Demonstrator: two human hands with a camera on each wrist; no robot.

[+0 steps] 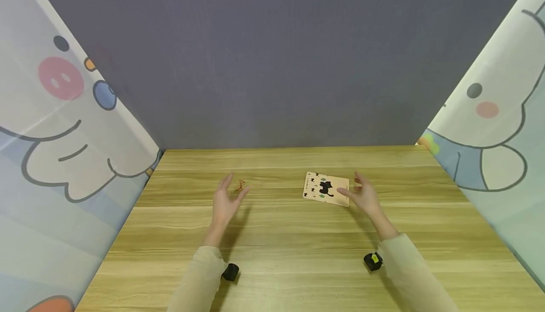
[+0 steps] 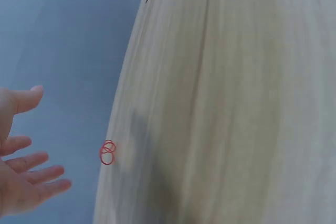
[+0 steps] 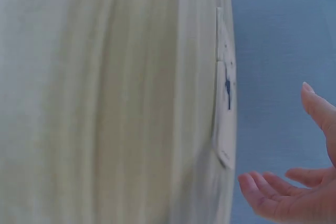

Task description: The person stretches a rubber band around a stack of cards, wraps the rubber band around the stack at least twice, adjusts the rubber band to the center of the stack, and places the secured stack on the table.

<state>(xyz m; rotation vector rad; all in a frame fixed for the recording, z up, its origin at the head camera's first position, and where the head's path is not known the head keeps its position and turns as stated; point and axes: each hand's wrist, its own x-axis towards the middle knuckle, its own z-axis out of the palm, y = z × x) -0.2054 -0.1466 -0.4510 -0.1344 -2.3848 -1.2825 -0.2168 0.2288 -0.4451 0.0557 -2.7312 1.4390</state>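
Note:
Near the back of the table lies a flat cream pad printed with a black cat, smaller black figures and lines; whether it is a notepad or a card folder I cannot tell. Edge-on in the right wrist view, the same pad looks thin. My right hand hovers at its right end, thumb and fingers spread, holding nothing. To the left lies a thin red looped band, like a twisted rubber band. My left hand is just beside it, fingers apart and nothing in its grasp.
The wooden table meets a dark grey panel at the back. Cartoon-printed curtains hang along both sides. A small black device is at the right wrist, and another black device at the left.

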